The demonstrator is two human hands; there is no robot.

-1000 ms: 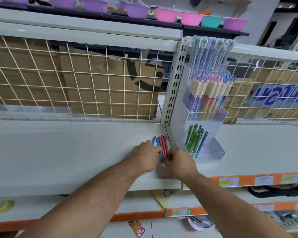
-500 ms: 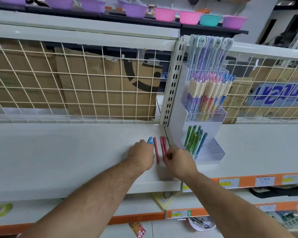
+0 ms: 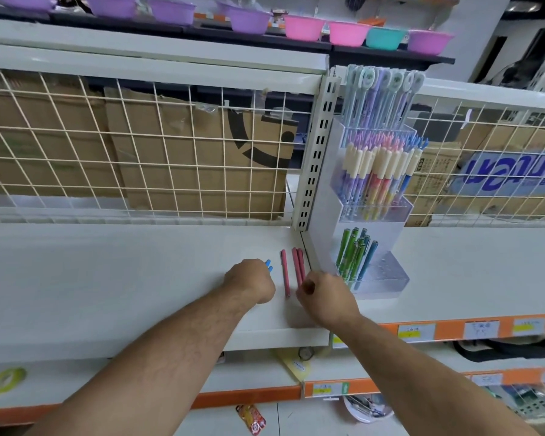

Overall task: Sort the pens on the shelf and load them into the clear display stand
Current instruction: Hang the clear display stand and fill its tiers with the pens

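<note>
Three pink pens lie on the white shelf: one pink pen on its own, and a pair of pink pens side by side just right of it. My left hand has its fingers curled around blue pens, whose tips stick out past the knuckles. My right hand rests on the near ends of the pink pair, fingers bent. The clear tiered display stand stands right of the hands, with green and teal pens in its low tier and pastel pens higher up.
A wire mesh back panel with cardboard boxes behind it closes the shelf's rear. A slotted upright post stands beside the stand. Coloured bowls line the top shelf. Orange price strips edge the shelf front; lower shelves hold small items.
My left hand has drawn the blue pens leftward away from the pink ones. One pink pen now lies apart from the other two. My right hand has stayed by the pink pens' near ends.
</note>
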